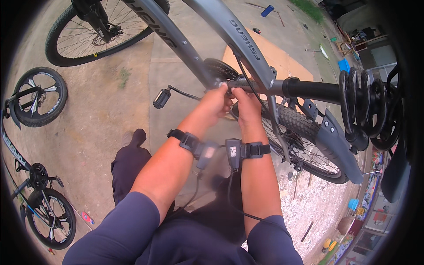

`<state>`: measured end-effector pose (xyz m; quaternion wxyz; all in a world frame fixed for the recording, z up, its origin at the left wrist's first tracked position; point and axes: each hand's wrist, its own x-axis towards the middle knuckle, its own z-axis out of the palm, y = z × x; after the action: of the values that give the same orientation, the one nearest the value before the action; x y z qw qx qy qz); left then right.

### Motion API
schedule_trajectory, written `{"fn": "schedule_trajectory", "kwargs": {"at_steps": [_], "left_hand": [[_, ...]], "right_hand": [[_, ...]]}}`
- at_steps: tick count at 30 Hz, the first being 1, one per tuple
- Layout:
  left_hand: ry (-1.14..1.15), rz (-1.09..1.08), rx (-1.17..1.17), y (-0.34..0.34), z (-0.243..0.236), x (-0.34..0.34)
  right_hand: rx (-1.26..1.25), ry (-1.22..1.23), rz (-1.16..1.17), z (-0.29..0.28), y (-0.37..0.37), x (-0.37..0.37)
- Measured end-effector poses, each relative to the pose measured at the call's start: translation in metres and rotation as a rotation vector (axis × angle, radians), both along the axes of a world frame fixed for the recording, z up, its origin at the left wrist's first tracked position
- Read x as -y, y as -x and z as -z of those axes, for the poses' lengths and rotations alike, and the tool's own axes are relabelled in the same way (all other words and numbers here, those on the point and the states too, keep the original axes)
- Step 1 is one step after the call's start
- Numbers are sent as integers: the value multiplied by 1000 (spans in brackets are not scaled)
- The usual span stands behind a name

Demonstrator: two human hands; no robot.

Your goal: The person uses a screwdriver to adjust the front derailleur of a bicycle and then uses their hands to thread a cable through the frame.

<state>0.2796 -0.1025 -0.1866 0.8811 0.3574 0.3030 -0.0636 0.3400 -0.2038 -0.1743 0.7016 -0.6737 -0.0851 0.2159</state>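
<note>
A grey bicycle [242,37] stands in front of me, its black seat post and coil-spring saddle [367,104] toward the right. Both hands meet low on its frame, near the crank and chainring [220,68]. My left hand [215,105] is closed, its thumb pressed against the frame by the bottom of the seat tube. Close beside it my right hand [248,104] is closed too, thumb and fingers pinched together by the same tube. Whatever sits between the fingertips is too small or hidden to name. A black cable [246,73] runs down past the right hand.
The rear wheel [309,152] and grey mudguard [338,143] are right of my arms. A pedal [162,98] sticks out left. Another bicycle [39,176] is at the far left. Cardboard [282,62] lies behind the frame. A blue cylinder [267,11] lies farther off.
</note>
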Motion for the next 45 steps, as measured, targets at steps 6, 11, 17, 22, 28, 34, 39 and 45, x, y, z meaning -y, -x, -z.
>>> {"fn": "schedule_trajectory", "kwargs": {"at_steps": [6, 11, 17, 22, 28, 34, 39, 45], "left_hand": [[-19, 32, 30, 4, -4, -7], [-46, 65, 29, 3, -5, -8], [-9, 60, 27, 3, -2, -8], [-10, 45, 15, 4, -4, -7], [-18, 55, 4, 3, -5, -8], [-6, 73, 28, 1, 0, -8], [3, 52, 26, 2, 2, -9], [-10, 56, 34, 1, 2, -6]], "right_hand": [[16, 76, -63, -10, -4, -15], [115, 102, -43, -5, -9, -16], [142, 120, 8, -8, -6, -19], [100, 82, -28, -8, -6, -18], [79, 78, 13, -3, -4, -20], [4, 110, 32, 3, -5, -20], [22, 81, 73, 7, -2, -23], [118, 110, 167, 25, -6, -19]]}}
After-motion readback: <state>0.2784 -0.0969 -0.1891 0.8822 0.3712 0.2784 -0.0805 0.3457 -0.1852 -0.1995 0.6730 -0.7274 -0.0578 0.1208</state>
